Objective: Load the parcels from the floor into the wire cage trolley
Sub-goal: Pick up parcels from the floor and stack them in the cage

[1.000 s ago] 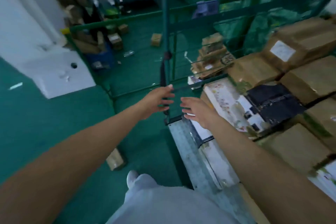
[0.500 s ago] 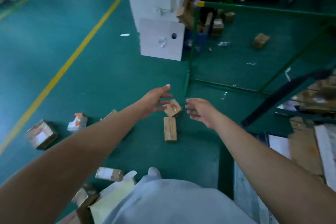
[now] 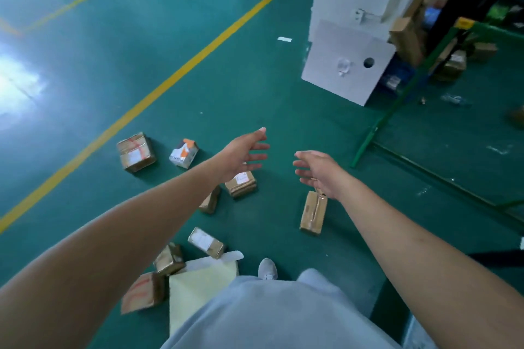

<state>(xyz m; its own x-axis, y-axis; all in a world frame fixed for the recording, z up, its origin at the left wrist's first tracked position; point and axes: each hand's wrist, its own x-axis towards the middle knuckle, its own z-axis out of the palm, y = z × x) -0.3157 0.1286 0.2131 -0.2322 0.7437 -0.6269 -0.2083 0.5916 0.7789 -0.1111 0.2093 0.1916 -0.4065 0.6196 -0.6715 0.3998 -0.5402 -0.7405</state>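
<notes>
view swung left; both hands [image 3: 246, 154] spread, empty.

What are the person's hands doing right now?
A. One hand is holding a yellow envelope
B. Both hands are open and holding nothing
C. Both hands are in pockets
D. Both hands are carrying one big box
B. The left hand and the right hand are stretched out with fingers spread, empty, above the green floor, while small parcels like the long brown box lie below.
</notes>
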